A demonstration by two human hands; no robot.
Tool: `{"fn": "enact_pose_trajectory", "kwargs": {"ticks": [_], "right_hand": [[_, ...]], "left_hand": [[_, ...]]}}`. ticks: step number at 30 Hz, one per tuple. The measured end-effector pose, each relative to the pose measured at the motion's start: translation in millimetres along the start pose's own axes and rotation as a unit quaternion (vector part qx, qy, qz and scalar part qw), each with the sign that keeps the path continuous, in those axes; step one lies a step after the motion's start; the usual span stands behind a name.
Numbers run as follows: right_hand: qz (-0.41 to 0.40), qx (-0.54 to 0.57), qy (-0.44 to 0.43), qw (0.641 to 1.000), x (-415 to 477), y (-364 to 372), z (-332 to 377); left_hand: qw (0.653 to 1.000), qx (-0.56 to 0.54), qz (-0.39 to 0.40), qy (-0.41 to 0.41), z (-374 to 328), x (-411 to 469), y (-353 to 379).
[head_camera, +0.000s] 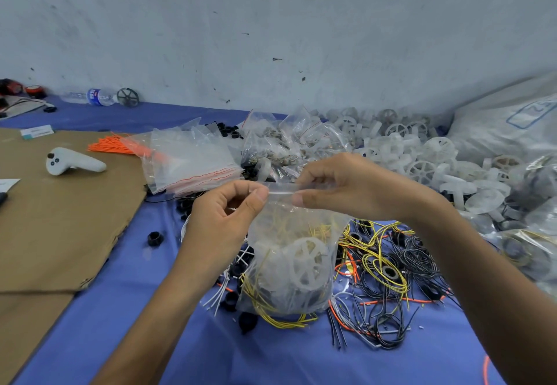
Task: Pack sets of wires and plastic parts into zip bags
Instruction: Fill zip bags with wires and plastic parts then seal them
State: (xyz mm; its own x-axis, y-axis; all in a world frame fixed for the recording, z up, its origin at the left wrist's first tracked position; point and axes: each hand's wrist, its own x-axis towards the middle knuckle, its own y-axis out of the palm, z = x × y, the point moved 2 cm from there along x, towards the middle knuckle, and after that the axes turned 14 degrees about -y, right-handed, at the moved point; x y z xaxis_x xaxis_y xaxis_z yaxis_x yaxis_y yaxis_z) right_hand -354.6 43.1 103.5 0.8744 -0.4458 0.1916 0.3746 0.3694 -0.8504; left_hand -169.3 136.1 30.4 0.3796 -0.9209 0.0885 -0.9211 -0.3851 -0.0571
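Observation:
A clear zip bag [289, 267] hangs upright over the blue cloth, holding a white plastic wheel [307, 261] and yellow wires whose ends poke out below. My left hand [223, 209] pinches the left end of the bag's zip strip between thumb and forefinger. My right hand [340, 185] pinches the same strip a little to the right. Loose yellow, black, orange and white wires [388, 273] lie tangled to the right of the bag, with black rings among them.
A stack of empty zip bags [193, 158] lies behind my left hand. White plastic wheels [422, 155] are heaped at the back right, beside bags of small parts [283, 146]. Brown cardboard [60, 218] with a white controller [72, 163] covers the left. Orange wires [120, 144] lie beyond.

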Motion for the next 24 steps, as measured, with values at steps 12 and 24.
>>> {"fn": "enact_pose_trajectory", "kwargs": {"ticks": [12,24], "right_hand": [[-0.030,0.132,0.045,0.990,-46,-25,-36],[-0.125,0.103,-0.005,0.987,-62,-15,-23]], "left_hand": [[1.000,0.013,-0.019,-0.001,-1,-4,-11],[0.985,0.148,-0.073,0.054,-21,-14,-14]]}}
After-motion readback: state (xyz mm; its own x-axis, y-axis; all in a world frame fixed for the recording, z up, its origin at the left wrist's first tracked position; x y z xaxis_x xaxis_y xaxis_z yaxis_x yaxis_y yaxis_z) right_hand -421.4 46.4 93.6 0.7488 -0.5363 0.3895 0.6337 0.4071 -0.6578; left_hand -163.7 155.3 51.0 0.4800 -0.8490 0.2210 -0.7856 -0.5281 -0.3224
